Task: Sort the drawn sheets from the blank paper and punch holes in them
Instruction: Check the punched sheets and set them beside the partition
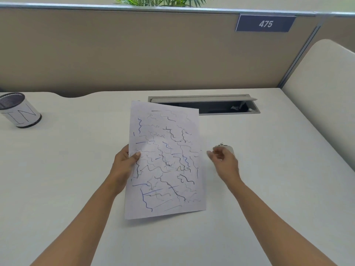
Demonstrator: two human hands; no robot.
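Here, far left on the worktop [67, 169], stands a mesh cup [21, 112] wrapped in paper lettered "IN", well apart from anything I am handling. My left grip [125, 162] is clamped on the drawn sheet [165, 160]: the thumb lies across its left edge and the fingers are hidden behind it. The sheet is lifted off the worktop and tilted toward me, covered in blue and black squiggles. I cannot tell whether it is one sheet or several. No blank paper shows anywhere, so I judge the sorting finished, or nearly so, and the punching about to start.

Behind the sheet's top corner a cable slot [211, 107] lies open in the worktop. To the right, my right grip [224, 162] hovers with its fingers loosely curled and apart, holding nothing. Just beyond its fingertips sits a small pale thing with a metal top, which I take for the hole punch [229, 148]. Whether I touch it I cannot tell.

Next I need that punch in my right grip, then one edge of the sheet fed squarely into its mouth before I squeeze.
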